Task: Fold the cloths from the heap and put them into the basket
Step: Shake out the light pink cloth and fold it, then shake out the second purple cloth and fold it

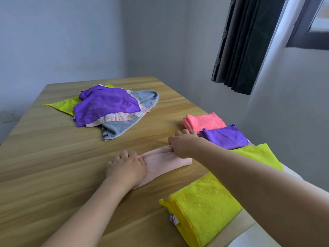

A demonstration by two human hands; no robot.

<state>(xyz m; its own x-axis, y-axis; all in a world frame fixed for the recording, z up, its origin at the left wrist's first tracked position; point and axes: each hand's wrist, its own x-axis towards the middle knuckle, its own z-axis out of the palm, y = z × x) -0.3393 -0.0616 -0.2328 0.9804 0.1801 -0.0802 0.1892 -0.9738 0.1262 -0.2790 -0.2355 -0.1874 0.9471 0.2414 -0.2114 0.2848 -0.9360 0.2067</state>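
1. While both hands work at the table's (44, 157) middle, a pale pink cloth (165, 162) lies flat under them, part-folded into a long strip.
2. L hand (125, 169): palm down on the strip's near-left end, fingers curled over its edge; whether it grips or just presses, can't tell.
3. R hand (183, 143): at the strip's far edge, fingers curled, pinching the pink fabric.
4. Heap (110, 107) sits well apart at the far side, w/ a purple cloth on top, pink-striped, grey & lime ones under it.
5. Folded pieces run along the right edge: coral (204, 122) farthest, purple (225, 137) just beside it & overlapping its near corner, then lime (258, 155) partly hidden by the R arm, yellow (201, 209) nearest.
6. Dark curtain (245, 43) hangs by the window, right of the table.
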